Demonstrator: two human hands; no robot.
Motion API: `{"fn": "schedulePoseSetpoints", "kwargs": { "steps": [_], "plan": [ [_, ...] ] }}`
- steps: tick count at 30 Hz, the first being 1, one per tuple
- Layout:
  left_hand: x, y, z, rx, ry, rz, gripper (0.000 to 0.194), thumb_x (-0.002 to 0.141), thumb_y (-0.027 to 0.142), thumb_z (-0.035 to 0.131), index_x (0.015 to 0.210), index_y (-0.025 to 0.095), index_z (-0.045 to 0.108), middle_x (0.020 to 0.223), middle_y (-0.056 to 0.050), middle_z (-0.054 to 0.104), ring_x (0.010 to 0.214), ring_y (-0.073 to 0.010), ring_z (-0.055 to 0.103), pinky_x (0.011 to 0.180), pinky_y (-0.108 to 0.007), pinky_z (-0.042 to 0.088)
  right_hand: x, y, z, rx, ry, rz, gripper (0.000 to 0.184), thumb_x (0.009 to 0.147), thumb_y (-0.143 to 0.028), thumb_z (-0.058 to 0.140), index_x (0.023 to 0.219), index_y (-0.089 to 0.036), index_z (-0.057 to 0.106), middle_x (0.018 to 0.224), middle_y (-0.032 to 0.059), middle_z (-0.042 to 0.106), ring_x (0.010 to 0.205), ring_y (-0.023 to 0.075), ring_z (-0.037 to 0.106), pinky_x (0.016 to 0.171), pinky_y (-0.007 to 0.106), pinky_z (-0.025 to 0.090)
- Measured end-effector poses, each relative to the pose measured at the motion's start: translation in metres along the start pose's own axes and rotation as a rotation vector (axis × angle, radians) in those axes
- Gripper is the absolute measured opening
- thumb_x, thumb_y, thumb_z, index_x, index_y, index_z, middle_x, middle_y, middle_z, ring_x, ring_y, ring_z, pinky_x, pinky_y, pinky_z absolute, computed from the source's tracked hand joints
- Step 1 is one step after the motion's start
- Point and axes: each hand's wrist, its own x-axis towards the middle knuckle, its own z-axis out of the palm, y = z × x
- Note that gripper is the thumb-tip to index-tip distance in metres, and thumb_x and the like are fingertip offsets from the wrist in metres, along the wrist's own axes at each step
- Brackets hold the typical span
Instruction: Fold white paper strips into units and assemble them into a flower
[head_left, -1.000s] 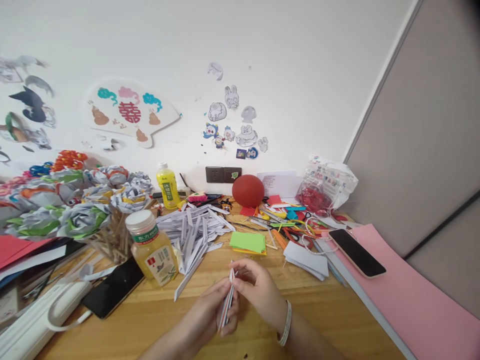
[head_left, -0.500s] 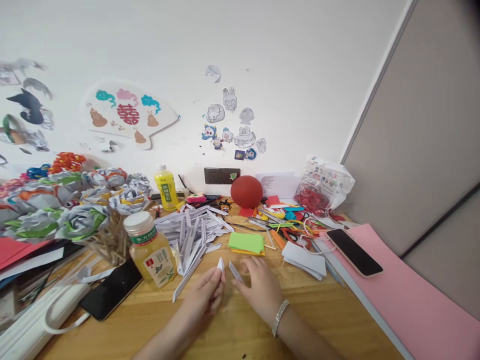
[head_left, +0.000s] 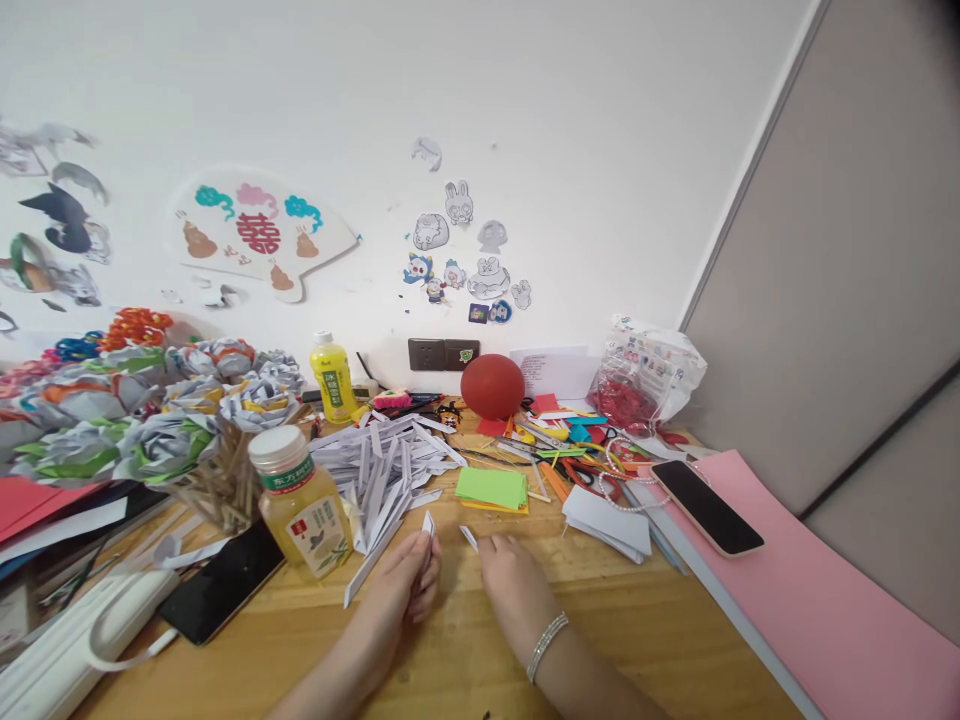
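My left hand [head_left: 412, 578] is closed around a folded strip of white paper [head_left: 428, 524], whose pointed end sticks up past the thumb. Across a small gap, my right hand [head_left: 511, 580] pinches a second folded paper strip [head_left: 469, 537]; only its tip shows beyond the fingers. To the left lies a heap of folded white paper strips [head_left: 390, 460]. A stack of green paper slips [head_left: 492, 488] sits on the table just beyond both hands. White paper slips [head_left: 607, 522] are piled to the right.
A tea bottle [head_left: 304, 505] and a dark phone [head_left: 225, 580] stand close on the left, near paper flowers [head_left: 169, 440]. Behind are a yellow bottle [head_left: 333, 378], a red balloon [head_left: 493, 387] and scissors [head_left: 592, 470]. Another phone [head_left: 709, 507] rests on pink paper [head_left: 825, 590] at right.
My hands have drawn farther apart, the left shifting slightly left. My right hand has turned and closed more over its strip, so less of the paper shows.
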Motion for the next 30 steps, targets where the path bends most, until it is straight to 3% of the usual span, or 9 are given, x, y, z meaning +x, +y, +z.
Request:
{"fn": "schedulePoseSetpoints", "kwargs": {
  "steps": [3, 8, 15, 20, 24, 27, 30],
  "plan": [
    [-0.001, 0.001, 0.003, -0.051, 0.002, -0.044, 0.053, 0.061, 0.068, 0.062, 0.07, 0.017, 0.048, 0.045, 0.009, 0.041, 0.03, -0.0012, 0.024, 0.033, -0.016, 0.014, 0.0, -0.005, -0.013, 0.223, 0.065, 0.072, 0.029, 0.078, -0.001, 0.044, 0.095, -0.014, 0.063, 0.085, 0.0084, 0.068, 0.078, 0.0196, 0.063, 0.068, 0.027, 0.047],
    [-0.006, 0.005, 0.009, -0.095, -0.041, -0.028, 0.052, 0.06, 0.066, 0.065, 0.071, 0.017, 0.049, 0.051, 0.008, 0.045, 0.031, -0.0005, 0.025, 0.034, -0.016, 0.015, -0.005, -0.02, -0.03, 0.581, 0.252, -0.019, 0.024, 0.08, -0.008, 0.045, 0.092, -0.017, 0.064, 0.086, 0.0042, 0.068, 0.078, 0.0157, 0.063, 0.068, 0.023, 0.048],
    [-0.008, -0.003, 0.009, -0.073, -0.081, 0.098, 0.043, 0.073, 0.058, 0.059, 0.065, 0.018, 0.045, 0.041, 0.009, 0.036, 0.035, -0.0035, 0.024, 0.037, -0.016, 0.016, -0.014, -0.034, -0.023, 0.543, 0.278, -0.048, 0.032, 0.077, -0.009, 0.043, 0.1, -0.015, 0.065, 0.077, 0.0061, 0.068, 0.067, 0.0165, 0.062, 0.063, 0.025, 0.05],
    [-0.008, -0.01, 0.012, -0.119, -0.024, 0.063, 0.038, 0.067, 0.054, 0.067, 0.074, 0.019, 0.051, 0.054, 0.007, 0.046, 0.043, -0.0058, 0.036, 0.039, -0.016, 0.025, -0.016, -0.039, -0.019, 0.526, 0.248, -0.041, 0.036, 0.077, -0.011, 0.043, 0.107, -0.014, 0.063, 0.078, 0.0072, 0.068, 0.067, 0.0173, 0.062, 0.066, 0.028, 0.052],
    [-0.011, -0.013, 0.015, -0.139, -0.026, 0.077, 0.037, 0.066, 0.05, 0.069, 0.085, 0.021, 0.057, 0.071, 0.001, 0.058, 0.073, -0.015, 0.056, 0.06, -0.022, 0.044, -0.019, -0.04, -0.012, 0.515, 0.238, -0.037, 0.047, 0.076, -0.008, 0.041, 0.12, -0.015, 0.056, 0.089, 0.0083, 0.069, 0.077, 0.0182, 0.064, 0.072, 0.029, 0.053],
    [-0.011, -0.015, 0.014, -0.197, -0.011, 0.05, 0.042, 0.063, 0.049, 0.072, 0.093, 0.021, 0.059, 0.091, -0.003, 0.063, 0.1, -0.0196, 0.053, 0.079, -0.025, 0.045, -0.02, -0.038, -0.009, 0.491, 0.23, -0.094, 0.051, 0.076, -0.006, 0.04, 0.125, -0.017, 0.051, 0.108, 0.0101, 0.065, 0.094, 0.0197, 0.061, 0.083, 0.032, 0.05],
    [-0.009, -0.015, 0.014, -0.307, -0.047, -0.026, 0.047, 0.062, 0.051, 0.073, 0.094, 0.02, 0.059, 0.095, -0.005, 0.063, 0.104, -0.0216, 0.053, 0.084, -0.029, 0.045, -0.019, -0.036, -0.01, 0.42, 0.223, -0.133, 0.048, 0.079, -0.006, 0.042, 0.124, -0.016, 0.053, 0.108, 0.011, 0.064, 0.097, 0.0219, 0.059, 0.084, 0.035, 0.048]
  ]
}}
